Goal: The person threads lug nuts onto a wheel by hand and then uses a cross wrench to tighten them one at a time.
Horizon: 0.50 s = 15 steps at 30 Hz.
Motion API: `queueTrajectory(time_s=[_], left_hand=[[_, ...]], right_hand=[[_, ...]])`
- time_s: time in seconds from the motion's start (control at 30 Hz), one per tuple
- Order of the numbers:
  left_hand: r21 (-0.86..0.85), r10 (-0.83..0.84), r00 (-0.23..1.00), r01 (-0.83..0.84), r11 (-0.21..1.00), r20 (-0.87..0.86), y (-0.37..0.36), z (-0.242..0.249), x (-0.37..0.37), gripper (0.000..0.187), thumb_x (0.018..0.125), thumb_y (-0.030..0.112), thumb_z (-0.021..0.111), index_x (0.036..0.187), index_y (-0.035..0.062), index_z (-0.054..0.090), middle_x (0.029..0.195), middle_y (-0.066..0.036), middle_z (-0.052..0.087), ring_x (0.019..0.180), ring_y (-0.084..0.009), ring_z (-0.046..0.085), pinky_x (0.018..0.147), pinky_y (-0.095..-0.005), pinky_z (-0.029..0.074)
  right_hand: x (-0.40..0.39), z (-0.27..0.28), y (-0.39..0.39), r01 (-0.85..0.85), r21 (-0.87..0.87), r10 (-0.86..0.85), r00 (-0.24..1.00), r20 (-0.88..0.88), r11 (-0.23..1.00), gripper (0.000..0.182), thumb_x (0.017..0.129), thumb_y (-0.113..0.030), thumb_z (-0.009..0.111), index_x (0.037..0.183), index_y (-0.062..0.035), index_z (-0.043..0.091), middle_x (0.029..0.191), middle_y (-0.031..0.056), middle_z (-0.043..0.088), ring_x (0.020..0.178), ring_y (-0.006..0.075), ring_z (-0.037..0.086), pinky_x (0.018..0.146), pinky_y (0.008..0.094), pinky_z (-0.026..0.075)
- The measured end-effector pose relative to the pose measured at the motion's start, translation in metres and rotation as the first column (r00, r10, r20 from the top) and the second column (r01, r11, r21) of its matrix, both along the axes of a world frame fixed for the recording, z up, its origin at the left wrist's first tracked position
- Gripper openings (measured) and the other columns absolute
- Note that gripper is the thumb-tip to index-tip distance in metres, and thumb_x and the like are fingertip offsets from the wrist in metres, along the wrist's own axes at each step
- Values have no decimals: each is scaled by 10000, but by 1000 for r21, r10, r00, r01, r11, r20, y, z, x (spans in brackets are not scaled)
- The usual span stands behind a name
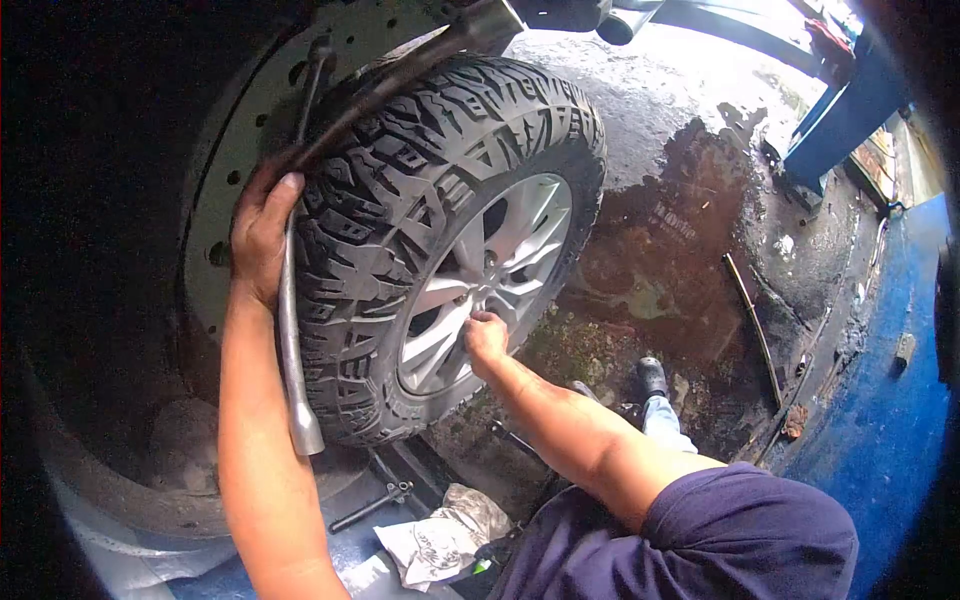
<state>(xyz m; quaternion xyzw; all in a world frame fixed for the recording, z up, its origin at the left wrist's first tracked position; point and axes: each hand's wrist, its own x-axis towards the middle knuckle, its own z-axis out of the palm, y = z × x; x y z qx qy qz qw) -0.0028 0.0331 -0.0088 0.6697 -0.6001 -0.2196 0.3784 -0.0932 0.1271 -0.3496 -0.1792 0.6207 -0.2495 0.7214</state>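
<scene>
A large off-road tire (375, 230) with a silver spoked wheel (525, 225) stands upright in the middle of the view. My left hand (265, 235) is closed around a long metal lug wrench (290, 340) at the tire's left side. The wrench has crossing bars, and one socket end points down beside my forearm. At the wheel's hub, my right hand (485, 340) has its fingers curled together near the lug holes. What those fingers hold, if anything, is hidden.
A blue lift post (835, 110) rises at the upper right. A thin rod (752, 325) lies on the stained floor. Below the tire are a crumpled white cloth (430, 545) and a metal tool (370, 505). My boot (652, 378) shows right of my arm.
</scene>
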Motion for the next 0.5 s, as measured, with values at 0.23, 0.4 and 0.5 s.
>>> queueTrajectory(time_s=[0.23,0.4,0.5], left_hand=[[-20,-8,1000,8,1000,11,-1,-1,-1,402,944,238,532,1259,-8,565,1217,-107,589,1137,-197,521,1048,-313,333],[-22,-26,999,26,999,23,-3,-1,3,413,941,256,533,1251,-14,567,1201,-107,592,1133,-195,517,1046,-317,330],[-12,-7,998,8,1000,61,-3,0,3,414,941,260,529,1251,-11,568,1199,-111,592,1129,-195,517,1043,-317,330]], right_hand=[[2,-1,-4,23,81,-27,998,57,996,317,846,-207,650,1087,-8,701,1002,158,709,907,216,656,795,339,506],[-5,22,-13,-99,147,98,995,12,984,423,873,-290,615,1169,11,651,1088,163,688,948,237,649,822,355,501],[7,14,-16,-71,322,70,997,14,944,471,891,-329,593,1191,33,612,1092,150,672,917,248,650,797,370,507]])
